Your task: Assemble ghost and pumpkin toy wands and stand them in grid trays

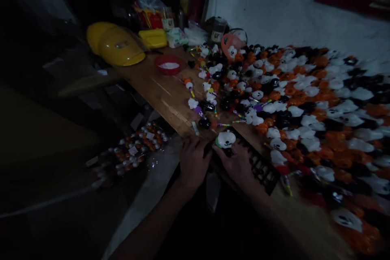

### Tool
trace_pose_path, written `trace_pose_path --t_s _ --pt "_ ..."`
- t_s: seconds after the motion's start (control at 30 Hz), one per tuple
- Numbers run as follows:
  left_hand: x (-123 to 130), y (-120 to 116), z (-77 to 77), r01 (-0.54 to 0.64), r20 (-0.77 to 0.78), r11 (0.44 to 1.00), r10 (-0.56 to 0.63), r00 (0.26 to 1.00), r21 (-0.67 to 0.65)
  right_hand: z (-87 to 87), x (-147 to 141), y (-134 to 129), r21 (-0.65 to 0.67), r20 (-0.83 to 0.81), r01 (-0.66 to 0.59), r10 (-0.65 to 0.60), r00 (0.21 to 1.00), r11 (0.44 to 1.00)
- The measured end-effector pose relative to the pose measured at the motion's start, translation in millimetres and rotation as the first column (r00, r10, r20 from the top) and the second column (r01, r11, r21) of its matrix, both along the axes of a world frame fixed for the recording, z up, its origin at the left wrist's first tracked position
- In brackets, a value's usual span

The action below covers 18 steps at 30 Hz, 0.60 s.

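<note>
At the table's near edge, my right hand (237,166) is closed around a small white ghost-faced figure (226,139) with a bit of green at its left side. Close beside it, my left hand (194,160) has its fingers curled down in shadow; whatever lies under them is too dark to make out. A black slotted rack (258,166) lies under and to the right of my right hand. Just beyond my hands, several finished-looking sticks with ghost, black and orange heads, such as one with a purple part (198,110), are scattered on the wooden table (152,85).
A large heap of white, orange and black figures (313,101) covers the table's right side. Farther back are a red bowl (168,65), a yellow cap (118,46), a yellow box (153,38) and a jar (218,30). Bagged figures (137,146) lie below the left edge.
</note>
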<state>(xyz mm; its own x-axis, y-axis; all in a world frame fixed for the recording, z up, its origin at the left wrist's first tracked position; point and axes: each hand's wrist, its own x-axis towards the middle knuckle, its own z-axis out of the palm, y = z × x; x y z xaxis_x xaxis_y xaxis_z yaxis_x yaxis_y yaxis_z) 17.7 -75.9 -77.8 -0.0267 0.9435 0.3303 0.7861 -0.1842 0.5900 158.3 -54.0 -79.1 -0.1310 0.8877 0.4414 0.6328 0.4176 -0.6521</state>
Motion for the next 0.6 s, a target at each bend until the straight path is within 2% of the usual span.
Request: trace_pose_path --t_s 0.13,0.3,0.47,0.6 --pt "1 2 -5.1 -0.014 0.087 1.0 0.012 0.996 0.012 0.9 2 2 -0.032 -0.009 -0.09 0.09 0.996 0.995" --pt "3 2 -10.1 -0.048 0.143 0.999 0.049 0.989 -0.011 4.9 2 0 -0.028 0.051 -0.078 0.08 0.996 0.997" --pt "3 3 -9.3 -0.033 0.138 0.999 0.037 0.99 -0.029 4.0 -5 -1 0.029 0.111 -0.095 0.091 0.99 0.995" --pt "0 7 -12.0 -0.012 0.068 0.999 0.015 0.998 -0.038 -1.8 -6 1 0.002 0.149 -0.113 0.111 0.982 0.994"
